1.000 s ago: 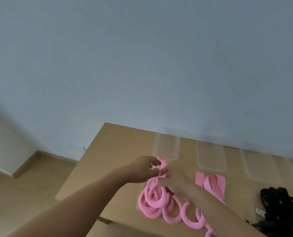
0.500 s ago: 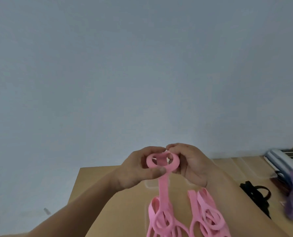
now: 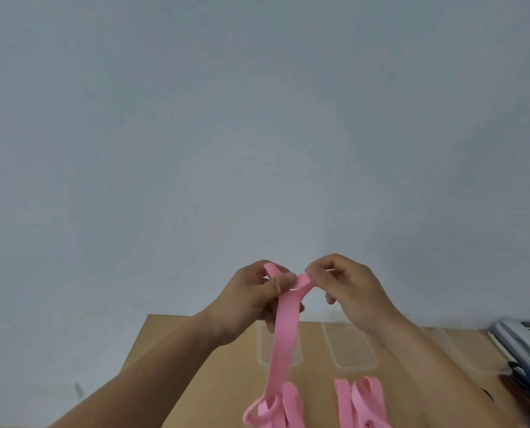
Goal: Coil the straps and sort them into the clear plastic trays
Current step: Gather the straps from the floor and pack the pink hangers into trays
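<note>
Hands raised above the counter (image 3: 195, 359): left hand (image 3: 251, 301) and right hand (image 3: 347, 288) each pinch the pink strap (image 3: 285, 332), starting its coil; best kept taut, turns stacked evenly, before the clear trays (image 3: 353, 353)

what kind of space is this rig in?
Probably an office or plain workroom: a wooden desk against a bare wall, clear plastic trays lined up on it, and what looks like a desk phone at the right edge.

Office-like room: wooden desk (image 3: 195, 359), desk telephone (image 3: 523, 336).
</note>
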Motion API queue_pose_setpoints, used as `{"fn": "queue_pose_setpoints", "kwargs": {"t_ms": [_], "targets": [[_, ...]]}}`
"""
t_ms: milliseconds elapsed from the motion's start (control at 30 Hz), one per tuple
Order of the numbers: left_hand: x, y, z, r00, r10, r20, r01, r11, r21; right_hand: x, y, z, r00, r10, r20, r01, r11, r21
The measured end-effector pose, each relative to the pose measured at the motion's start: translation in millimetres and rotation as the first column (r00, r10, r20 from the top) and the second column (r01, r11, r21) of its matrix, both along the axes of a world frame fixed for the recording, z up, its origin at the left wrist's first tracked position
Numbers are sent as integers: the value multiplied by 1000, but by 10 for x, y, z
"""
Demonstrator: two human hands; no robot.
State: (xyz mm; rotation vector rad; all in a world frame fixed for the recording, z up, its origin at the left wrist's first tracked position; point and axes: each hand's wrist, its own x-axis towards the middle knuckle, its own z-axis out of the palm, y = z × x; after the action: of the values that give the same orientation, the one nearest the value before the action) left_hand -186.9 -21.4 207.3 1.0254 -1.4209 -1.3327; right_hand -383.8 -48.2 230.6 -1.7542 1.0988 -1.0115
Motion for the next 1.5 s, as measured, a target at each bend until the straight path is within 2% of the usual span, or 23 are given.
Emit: {"fn": "queue_pose_setpoints", "kwargs": {"t_ms": [100, 267, 433, 500, 633, 767, 900, 1067, 1167, 1267, 1367, 1433, 1500], "targets": [[-100, 29, 0, 1000, 24, -20, -23, 999, 30, -54, -26, -15, 993, 122, -1, -121, 991, 52], [-230, 95, -7, 997, 42, -62, -37, 996, 81, -155, -67, -45, 985, 169, -43, -170, 985, -15], [-316, 105, -44, 993, 91, -72, -80, 986, 144, -274, -99, -13, 957, 286, 55, -290, 954, 80], [-345, 106, -70, 991, 121, -57, -111, 981, 159, -294, -112, -58, 965, 260, -19, -258, 963, 74], [-408, 121, -81, 989, 114, -95, -90, 969, 232, -269, -122, -159, 977, 148, -151, -159, 985, -63], [-395, 104, -61, 985, 105, -135, -56, 943, 329, -242, -105, -228, 965, 20, -263, -91, 961, -263], [-365, 54, -122, 981, 121, -149, -56, 923, 380, -191, -59, -329, 927, -32, -373, -167, 857, -488], [-312, 30, -181, 970, 129, -206, -34, 912, 410, -218, -63, -414, 898, 21, -439, -288, 784, -550], [-288, 21, -169, 965, 151, -216, -59, 923, 380, -236, -86, -452, 902, 64, -427, -297, 810, -507], [-245, 0, -136, 974, 117, -196, -54, 952, 301, -235, -88, -430, 970, 136, -203, -206, 902, -379], [-222, -19, -123, 994, 89, -69, -73, 976, 205, -198, -100, -370, 990, 137, -26, -139, 979, -147], [-228, -16, -147, 996, 74, 41, -79, 987, 139, -171, -135, -364, 990, 140, -21, -141, 990, -29], [-236, 3, -182, 989, 68, 132, -78, 994, 76, -173, -174, -372, 986, 148, -77, -148, 989, 6]]}}
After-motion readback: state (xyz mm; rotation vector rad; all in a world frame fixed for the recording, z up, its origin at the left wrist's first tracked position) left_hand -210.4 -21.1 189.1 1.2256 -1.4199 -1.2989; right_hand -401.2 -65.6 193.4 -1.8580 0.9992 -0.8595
